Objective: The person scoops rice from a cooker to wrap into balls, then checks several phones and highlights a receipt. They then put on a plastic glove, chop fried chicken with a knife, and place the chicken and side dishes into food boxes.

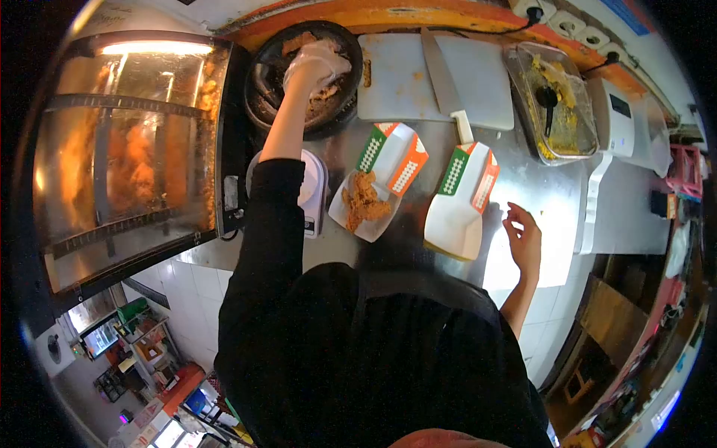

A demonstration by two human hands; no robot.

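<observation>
My left hand, in a clear plastic glove, reaches into a round black pan with brown fried pieces in it. Its fingers are hard to make out there. Over the steel counter at the right is my right hand, bare, its fingers loosely bent and apart, touching nothing. To its left lies an unfolded paper food box with green and orange sides. A matching box nearer the pan holds fried chicken. Under my left forearm sits a white kitchen scale, partly covered.
A large knife lies across a white cutting board, its handle past the near edge. A clear container with yellow food and a black-handled utensil stands right of it. A lit glass cabinet borders the left side.
</observation>
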